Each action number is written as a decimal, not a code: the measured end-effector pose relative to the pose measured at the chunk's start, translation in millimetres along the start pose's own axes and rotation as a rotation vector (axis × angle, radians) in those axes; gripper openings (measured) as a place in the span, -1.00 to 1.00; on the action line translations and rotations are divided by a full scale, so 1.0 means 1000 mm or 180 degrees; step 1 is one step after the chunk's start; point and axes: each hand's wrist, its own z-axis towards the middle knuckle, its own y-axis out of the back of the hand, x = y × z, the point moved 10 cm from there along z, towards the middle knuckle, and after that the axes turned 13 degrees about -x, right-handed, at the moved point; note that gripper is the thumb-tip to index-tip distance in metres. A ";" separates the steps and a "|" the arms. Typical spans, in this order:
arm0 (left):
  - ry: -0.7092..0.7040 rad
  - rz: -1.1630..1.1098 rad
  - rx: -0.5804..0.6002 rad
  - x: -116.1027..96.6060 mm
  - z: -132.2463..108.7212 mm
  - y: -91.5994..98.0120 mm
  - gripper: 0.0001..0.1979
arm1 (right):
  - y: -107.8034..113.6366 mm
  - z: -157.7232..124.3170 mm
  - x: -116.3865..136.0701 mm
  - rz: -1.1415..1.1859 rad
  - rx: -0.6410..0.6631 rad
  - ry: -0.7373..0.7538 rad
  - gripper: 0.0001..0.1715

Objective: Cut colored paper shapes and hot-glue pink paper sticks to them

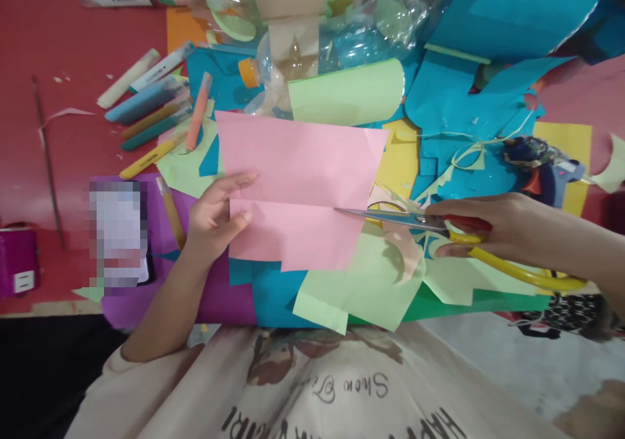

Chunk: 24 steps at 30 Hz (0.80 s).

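One pink sheet [297, 159] is held mid-scene — left hand [209, 221], grip closed on its left edge; right hand [515, 221], grip wrapped round yellow-handled scissors [413, 219] — pointing left at the sheet.

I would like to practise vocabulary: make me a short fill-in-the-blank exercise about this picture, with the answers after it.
1. The left hand holds a sheet of paper whose colour is ____.
2. The right hand grips the scissors, which point toward the picture's ____ side.
3. The bottle cap is ____.

Missing words: pink; left; orange.
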 end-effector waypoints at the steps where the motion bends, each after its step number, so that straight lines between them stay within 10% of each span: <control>1: 0.0129 0.0021 -0.0009 0.002 0.000 -0.001 -0.57 | 0.000 0.000 -0.002 -0.0022 0.0002 -0.0021 -0.25; 24: 0.0022 0.0348 0.0657 -0.004 -0.001 -0.048 -0.55 | -0.008 -0.009 -0.006 0.0086 0.0201 -0.0161 -0.26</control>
